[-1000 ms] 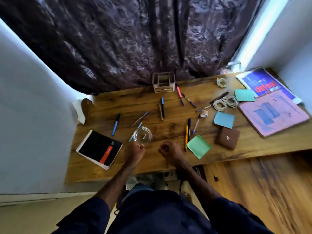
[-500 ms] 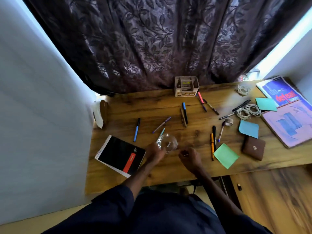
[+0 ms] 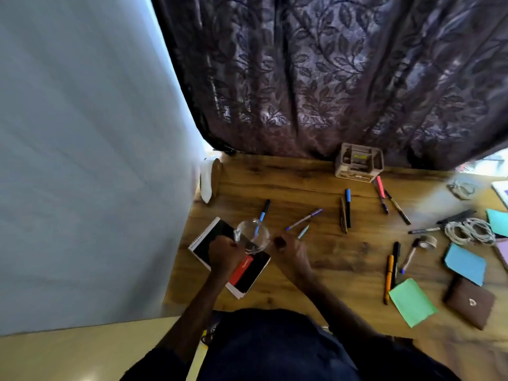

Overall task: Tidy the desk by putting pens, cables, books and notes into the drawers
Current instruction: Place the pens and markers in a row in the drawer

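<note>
The 2 forearms are pointing forward, the left hand [image 3: 224,253] gripping a glass bowl [image 3: 254,234], the right hand [image 3: 289,247] holding its fingers curled alongside.

Person wore a dark navy top [image 3: 275,350], plain and matte, filling the bottom of the view. Left sleeve [image 3: 162,361] and right sleeve [image 3: 412,358] were the same dark navy cloth, loose, and ended around the elbows. The forearms were bare below that, and the left hand [image 3: 224,254] and right hand [image 3: 290,247] were bare too. Cloth edges were blurred, so seams and cuffs couldn't be made out.
</note>
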`<state>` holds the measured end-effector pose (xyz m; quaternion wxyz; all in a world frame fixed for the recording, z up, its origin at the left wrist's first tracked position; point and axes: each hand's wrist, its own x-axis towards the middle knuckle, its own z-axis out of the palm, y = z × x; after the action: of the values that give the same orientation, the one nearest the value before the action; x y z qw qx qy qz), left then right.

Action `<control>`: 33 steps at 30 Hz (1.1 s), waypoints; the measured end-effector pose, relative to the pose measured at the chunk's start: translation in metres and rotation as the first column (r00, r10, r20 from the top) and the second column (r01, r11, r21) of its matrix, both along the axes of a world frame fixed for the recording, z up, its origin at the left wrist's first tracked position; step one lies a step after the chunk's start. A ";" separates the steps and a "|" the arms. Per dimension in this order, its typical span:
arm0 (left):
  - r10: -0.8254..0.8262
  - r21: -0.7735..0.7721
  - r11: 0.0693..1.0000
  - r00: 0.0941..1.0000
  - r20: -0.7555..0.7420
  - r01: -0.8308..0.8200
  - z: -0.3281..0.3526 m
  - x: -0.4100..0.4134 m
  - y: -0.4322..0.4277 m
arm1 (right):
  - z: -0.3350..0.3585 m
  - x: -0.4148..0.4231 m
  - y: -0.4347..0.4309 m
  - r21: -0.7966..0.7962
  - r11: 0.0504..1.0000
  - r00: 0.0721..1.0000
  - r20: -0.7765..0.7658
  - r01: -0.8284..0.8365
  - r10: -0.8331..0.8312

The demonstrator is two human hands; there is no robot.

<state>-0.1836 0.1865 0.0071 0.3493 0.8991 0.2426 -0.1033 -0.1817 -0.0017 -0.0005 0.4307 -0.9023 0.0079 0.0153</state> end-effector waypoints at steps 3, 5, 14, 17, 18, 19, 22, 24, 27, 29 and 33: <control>0.158 -0.020 0.987 0.987 0.008 -0.158 -0.001 0.003 0.034 | -0.022 0.005 0.026 -0.047 0.934 0.935 0.013 -0.353 0.354; 0.235 -0.041 0.971 0.972 -0.001 -0.235 0.002 0.002 0.045 | -0.046 0.006 0.029 -0.129 0.789 0.795 0.011 -0.601 0.607; 0.399 -0.134 0.907 0.917 -0.028 -0.399 -0.004 -0.005 0.047 | -0.048 0.017 0.000 -0.275 0.670 0.721 -0.174 -0.690 0.671; 0.431 -0.165 0.889 0.902 -0.011 -0.427 -0.004 -0.004 0.043 | -0.042 0.015 -0.009 -0.296 0.759 0.815 -0.209 -0.580 0.541; 0.437 -0.181 0.885 0.900 0.001 -0.429 -0.004 -0.003 0.043 | -0.039 0.014 -0.010 -0.315 0.772 0.834 -0.213 -0.552 0.509; 0.437 -0.193 0.884 0.899 0.018 -0.426 -0.004 -0.002 0.043 | -0.036 0.013 -0.011 -0.344 0.776 0.849 -0.205 -0.528 0.487; 0.420 -0.188 0.895 0.906 0.050 -0.405 -0.002 0.001 0.051 | -0.026 0.014 -0.006 -0.341 0.822 0.887 -0.245 -0.457 0.391; 0.415 -0.166 0.900 0.909 0.042 -0.403 -0.003 0.008 0.062 | -0.021 0.018 0.001 -0.334 0.836 0.897 -0.241 -0.435 0.371; 0.408 -0.129 0.906 0.913 0.017 -0.403 -0.004 0.021 0.080 | -0.008 0.033 0.021 -0.236 0.851 0.882 -0.175 -0.470 0.438; 0.410 -0.112 0.906 0.912 -0.004 -0.408 -0.010 0.033 0.092 | 0.001 0.047 0.039 -0.212 0.849 0.874 -0.152 -0.485 0.462; 0.492 -0.066 0.868 0.870 -0.027 -0.493 -0.053 0.061 0.115 | 0.001 0.074 0.076 -0.196 0.867 0.889 -0.104 -0.458 0.446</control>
<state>-0.1227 0.3014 -0.0463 0.3945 0.7943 0.4615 -0.0234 -0.1074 0.0743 0.0002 0.3144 -0.9196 -0.1899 0.1395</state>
